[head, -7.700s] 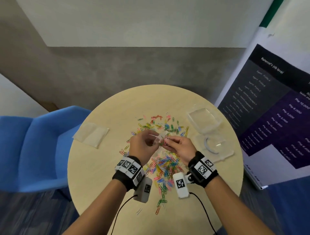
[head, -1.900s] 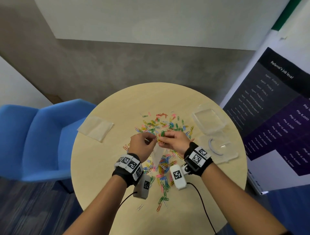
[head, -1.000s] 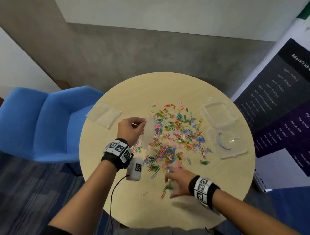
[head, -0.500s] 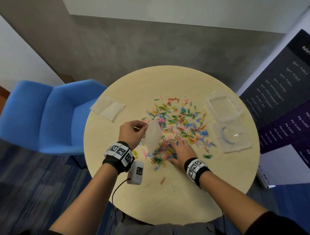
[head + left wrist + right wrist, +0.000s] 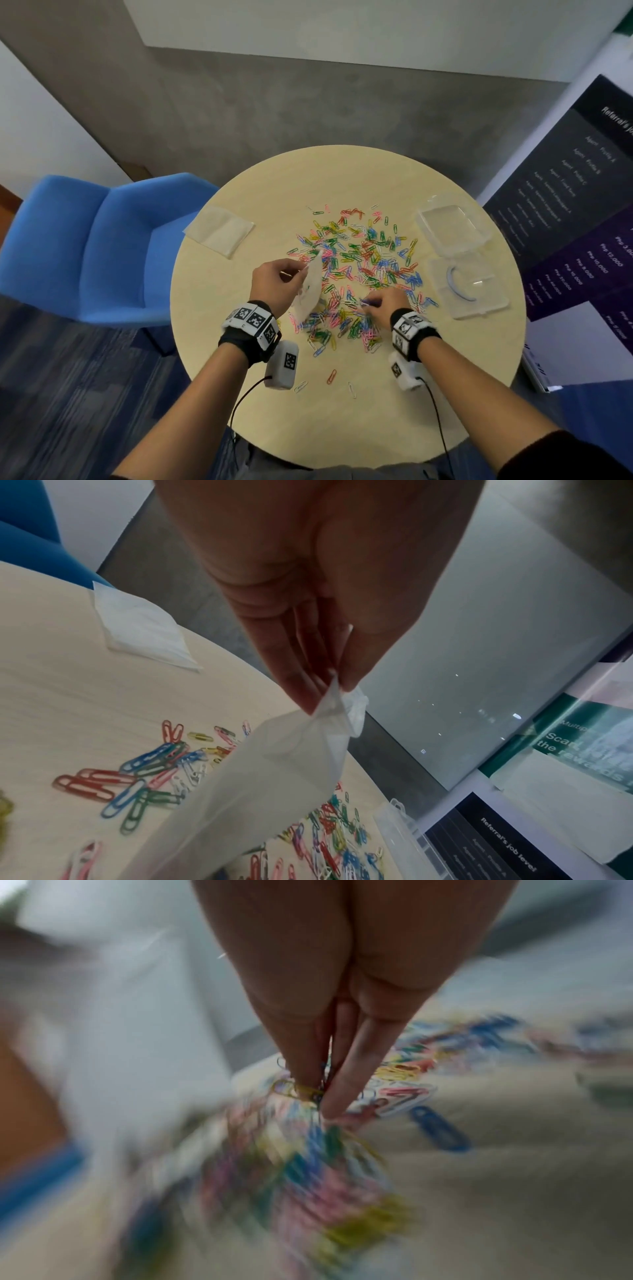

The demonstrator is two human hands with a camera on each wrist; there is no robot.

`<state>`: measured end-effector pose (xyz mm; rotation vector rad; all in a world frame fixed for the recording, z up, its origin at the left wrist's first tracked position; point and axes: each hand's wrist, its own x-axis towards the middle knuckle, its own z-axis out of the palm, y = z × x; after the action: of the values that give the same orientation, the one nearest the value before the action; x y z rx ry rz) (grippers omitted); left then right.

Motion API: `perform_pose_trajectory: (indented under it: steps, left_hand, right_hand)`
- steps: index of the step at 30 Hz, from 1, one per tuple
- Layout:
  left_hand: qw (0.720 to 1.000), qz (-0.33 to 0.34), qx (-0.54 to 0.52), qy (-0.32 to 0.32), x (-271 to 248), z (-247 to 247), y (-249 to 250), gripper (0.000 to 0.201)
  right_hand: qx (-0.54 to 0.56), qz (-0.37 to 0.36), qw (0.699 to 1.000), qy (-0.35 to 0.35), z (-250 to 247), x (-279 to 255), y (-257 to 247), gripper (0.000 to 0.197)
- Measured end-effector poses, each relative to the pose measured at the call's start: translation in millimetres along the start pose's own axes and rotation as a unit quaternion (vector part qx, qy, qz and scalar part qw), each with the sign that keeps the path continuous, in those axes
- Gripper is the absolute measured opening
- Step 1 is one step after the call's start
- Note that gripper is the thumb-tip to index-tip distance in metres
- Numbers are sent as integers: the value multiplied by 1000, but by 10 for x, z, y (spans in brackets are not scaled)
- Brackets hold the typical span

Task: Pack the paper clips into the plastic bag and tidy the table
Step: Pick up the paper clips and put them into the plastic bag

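Several coloured paper clips (image 5: 363, 263) lie scattered over the round wooden table (image 5: 260, 418). My left hand (image 5: 275, 279) pinches the top edge of a small clear plastic bag (image 5: 310, 291), which hangs down to the table at the left edge of the heap. In the left wrist view the bag (image 5: 267, 777) hangs from the fingertips (image 5: 304, 696), with clips (image 5: 137, 785) beneath it. My right hand (image 5: 380, 303) is down in the heap and pinches a bunch of clips (image 5: 301, 1093) between thumb and fingers; that view is blurred.
A second flat plastic bag (image 5: 219, 230) lies at the table's left edge. An open clear plastic box (image 5: 452, 228) and its lid part (image 5: 467, 286) sit at the right. Three stray clips (image 5: 330, 377) lie nearer me. A blue chair (image 5: 85, 246) stands left; a banner (image 5: 582, 212) stands right.
My right hand left the bag, swept to the near edge of the heap, then came back into the clips and closed on a bunch. The left hand kept the bag, shifting left.
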<state>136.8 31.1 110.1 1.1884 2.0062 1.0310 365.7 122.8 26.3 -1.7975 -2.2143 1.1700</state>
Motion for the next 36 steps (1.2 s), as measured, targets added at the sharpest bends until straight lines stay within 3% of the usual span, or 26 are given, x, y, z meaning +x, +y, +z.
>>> perform_pose_trajectory:
  steps: [2,4,6,9,11,13,16,19,22,24,28,32,34,36]
  left_hand:
    - [1000,-1,-4,-2,-7,34,7,10]
    - [1000,-4,-10,-4,8,71,29,10]
    - [1000,-6,-22,-8,25,112,60,10]
    - [999,15,-25,-18,27,185,136,8]
    - [999,34,-15,-23,36,232,184,5]
    - [999,40,-13,-24,54,256,216,6]
    - [998,50,-4,-24,72,247,240,7]
    - [997,70,17,-34,72,243,245,6]
    - [996,76,26,-41,92,233,228,6]
    - [997,68,15,-37,121,207,221,6]
    - [998,58,-7,-17,209,147,223,6]
    - [999,38,-27,-5,242,74,222,7]
    - [999,26,-33,2,244,13,196,8]
    - [999,16,-34,9,254,-47,158,9]
  right_hand:
    - [242,73,967,-12,-126,-69,-3,31]
    - [462,101,880,-55,-264,-138,-104,40]
    - [575,85,809,-90,-394,-203,-299,35]
    - [628,39,767,-127,-470,-313,-628,20]
    - [612,16,778,-140,-408,-341,-780,23]
    - [579,14,805,-126,-305,-325,-854,28]
    - [526,34,845,-86,-198,-271,-888,20]
    - [451,41,887,-88,-176,-191,-938,24]
    - [252,16,965,-73,-235,-151,-1017,38]
    - [111,-57,992,-10,-260,-162,-1072,35]
    - [27,-184,979,83,-180,-264,-1099,24]
    - [47,-253,956,142,-143,-367,-848,14]
    - [-1,-283,953,107,-24,-419,-665,12]
    - [-144,-292,946,-16,229,-463,-493,33]
